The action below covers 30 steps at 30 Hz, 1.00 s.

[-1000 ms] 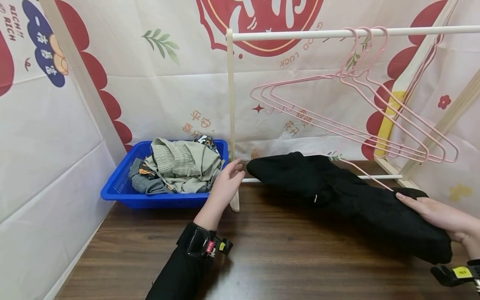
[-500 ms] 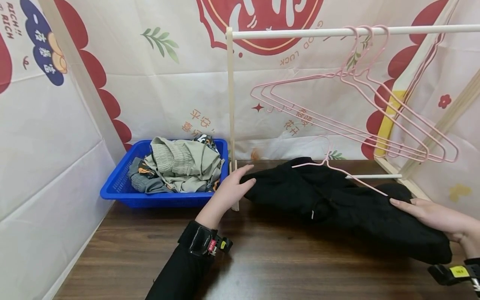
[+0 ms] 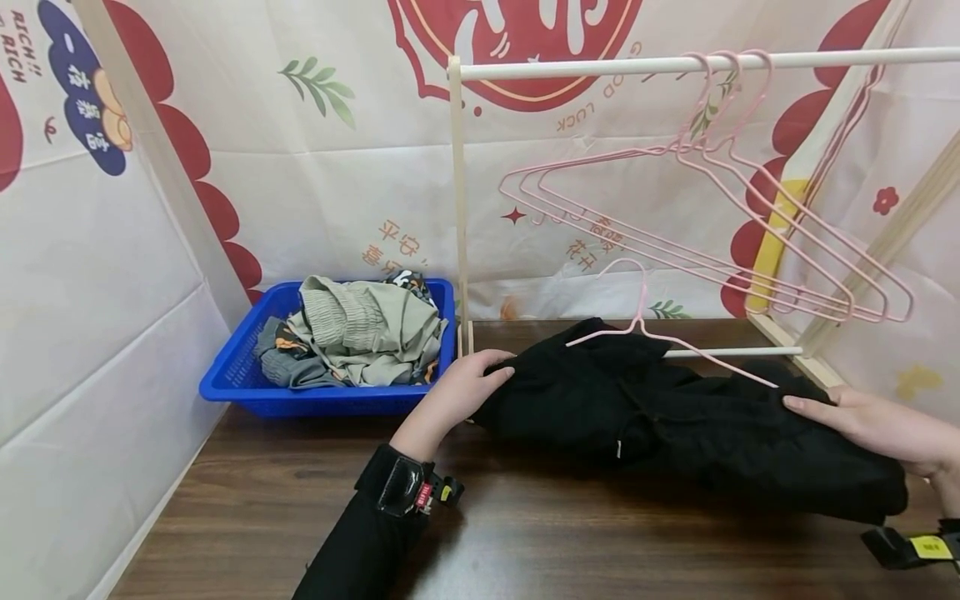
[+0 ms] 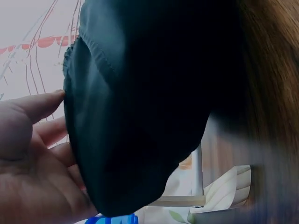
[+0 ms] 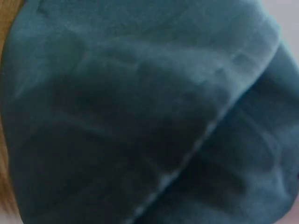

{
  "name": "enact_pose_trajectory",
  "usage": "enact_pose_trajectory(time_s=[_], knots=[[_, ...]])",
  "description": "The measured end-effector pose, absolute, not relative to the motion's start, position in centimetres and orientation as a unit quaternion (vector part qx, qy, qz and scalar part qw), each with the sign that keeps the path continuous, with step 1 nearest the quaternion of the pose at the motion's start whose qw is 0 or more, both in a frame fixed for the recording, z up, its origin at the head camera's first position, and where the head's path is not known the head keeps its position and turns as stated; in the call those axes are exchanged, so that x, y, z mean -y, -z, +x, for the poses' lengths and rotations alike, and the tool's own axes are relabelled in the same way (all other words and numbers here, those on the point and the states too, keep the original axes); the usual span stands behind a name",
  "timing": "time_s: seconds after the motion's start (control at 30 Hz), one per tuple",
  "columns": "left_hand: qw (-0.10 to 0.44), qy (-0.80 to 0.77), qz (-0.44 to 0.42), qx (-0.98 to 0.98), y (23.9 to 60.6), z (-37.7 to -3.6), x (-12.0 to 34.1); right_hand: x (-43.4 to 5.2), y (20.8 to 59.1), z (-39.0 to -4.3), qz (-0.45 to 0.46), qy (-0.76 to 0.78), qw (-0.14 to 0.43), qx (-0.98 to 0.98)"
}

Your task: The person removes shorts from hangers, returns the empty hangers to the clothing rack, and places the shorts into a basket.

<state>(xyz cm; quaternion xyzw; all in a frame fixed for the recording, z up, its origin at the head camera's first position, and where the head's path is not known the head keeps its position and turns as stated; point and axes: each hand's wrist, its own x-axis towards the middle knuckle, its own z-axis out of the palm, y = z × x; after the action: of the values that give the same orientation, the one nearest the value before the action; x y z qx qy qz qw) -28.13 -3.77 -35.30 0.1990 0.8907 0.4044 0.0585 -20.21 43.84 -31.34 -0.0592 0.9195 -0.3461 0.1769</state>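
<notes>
A black garment (image 3: 570, 408) with a small white tip on its front stretches between both hands above the wooden surface. A pink hanger (image 3: 640, 321) has its hook and upper arms showing over the cloth; the rest is hidden by the fabric. At the garment's left end, my left hand (image 3: 468, 385) pinches the edge, thumb on the near side and fingers behind in the left wrist view. My right hand (image 3: 873, 421) grips the right part, thumb on top beside the hanger's arm end and fingers hidden underneath. Dark cloth (image 5: 140, 102) fills the right wrist view.
A blue basket (image 3: 315, 404) of crumpled clothes (image 3: 367, 325) stands at the left, close to the rack's wooden post (image 3: 459, 200). Several pink hangers (image 3: 675, 242) hang from the white rail (image 3: 585, 70) above the garment. A low white bar (image 3: 735, 353) runs behind it.
My left hand has moved right and down from beside the post onto the garment's left end. The hanger's hook has risen into view, and the garment's left end has lowered slightly.
</notes>
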Motion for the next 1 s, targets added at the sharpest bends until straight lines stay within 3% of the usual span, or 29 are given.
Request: enact_pose_trajectory(time_s=[0.27, 1.0], knots=[[-0.022, -0.402, 0.185, -0.897, 34.5, -27.6, 3.6, -42.9, 29.9, -20.1, -0.073, 0.294, 0.132, -0.944], [-0.229, -0.389, 0.169, -0.876, 30.9, -25.1, 5.0, -37.4, 27.6, -19.9, -0.071, 0.215, -0.156, -0.962]])
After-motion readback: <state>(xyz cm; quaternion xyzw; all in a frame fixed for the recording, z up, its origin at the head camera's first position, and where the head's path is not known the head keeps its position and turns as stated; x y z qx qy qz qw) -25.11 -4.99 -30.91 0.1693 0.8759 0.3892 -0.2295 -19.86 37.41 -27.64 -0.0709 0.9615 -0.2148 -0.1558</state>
